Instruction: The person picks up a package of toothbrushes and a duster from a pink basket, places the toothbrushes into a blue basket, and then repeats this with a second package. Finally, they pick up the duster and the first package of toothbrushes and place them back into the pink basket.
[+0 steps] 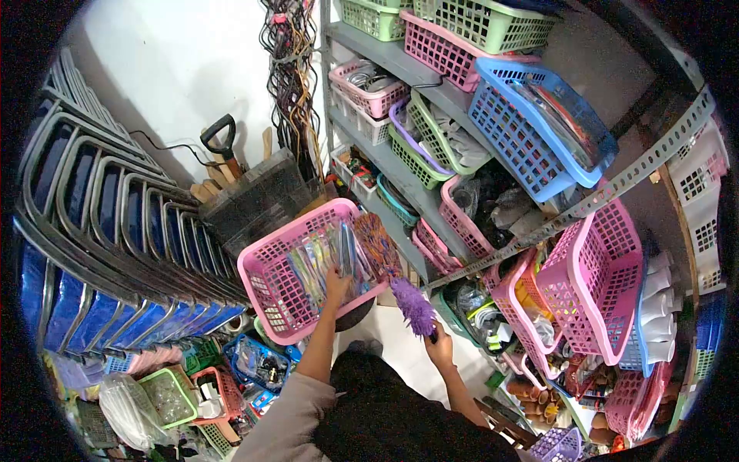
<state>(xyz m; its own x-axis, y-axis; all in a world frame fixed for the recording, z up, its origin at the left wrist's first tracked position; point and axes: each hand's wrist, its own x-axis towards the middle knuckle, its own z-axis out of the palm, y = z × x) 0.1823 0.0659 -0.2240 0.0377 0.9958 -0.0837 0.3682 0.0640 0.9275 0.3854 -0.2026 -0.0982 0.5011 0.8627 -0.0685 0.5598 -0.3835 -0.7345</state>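
Note:
My right hand is closed around the dark handle of a feather duster. Its fluffy head is purple near the handle and mottled orange and blue toward the tip, which hangs over the right rim of a pink plastic basket. Inside that basket lie several flat, clear-wrapped packets with coloured contents. My left hand reaches in over the near rim, its fingers closed on some upright dark-bluish packets. The fingertips are partly hidden among them.
Stacked metal-framed blue chairs stand at left. A grey shelf with baskets rises at right, a blue basket jutting outward. Pink baskets stand below it. Filled baskets crowd the lower left; wooden-handled tools lean behind.

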